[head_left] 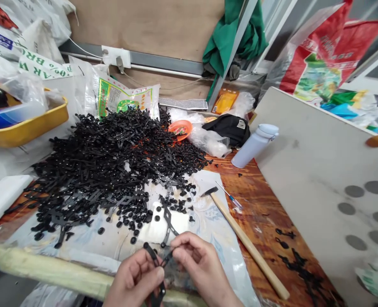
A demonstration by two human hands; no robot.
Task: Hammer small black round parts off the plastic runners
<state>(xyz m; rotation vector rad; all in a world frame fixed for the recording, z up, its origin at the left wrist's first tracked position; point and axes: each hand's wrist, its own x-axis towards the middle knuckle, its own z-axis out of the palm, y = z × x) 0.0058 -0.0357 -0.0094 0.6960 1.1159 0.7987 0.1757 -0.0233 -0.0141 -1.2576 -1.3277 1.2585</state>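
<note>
Worktop [261, 204], reddish-brown wood, mostly covered; landmark = the black pile [96, 157], a heap of small dark plastic parts.

Left of the pile: yellow tray [25, 134] with a blue item in it, white box [6, 198] below. In front of the pile, a pale yellow roll [48, 268] along the near edge. Behind it: green-and-yellow printed bag [128, 96], then a brown wall with a white socket [113, 57]. At the pile's right end, orange dish [172, 126], black pouch [229, 128], green cloth [223, 38] hanging above. Under the pile and out to its right, a pale plastic sheet [206, 179]. Further right of the pile: wooden-handled hammer [246, 238], screwdriver [233, 199], pale blue bottle [251, 149], grey panel [297, 157] with dark round spots, red bag [336, 51] behind.

Linked black piece [152, 254] is in front of the pile, off the sheet — flat dark strips, crossing, round knob at one end. Left hand [134, 277]: fingers clamped on it. Right hand [201, 264]: fingers pinched on its other strip. Similar piece [168, 217] — diamond-shaped middle — lies on a white pad [180, 221] by the pile's front right.
</note>
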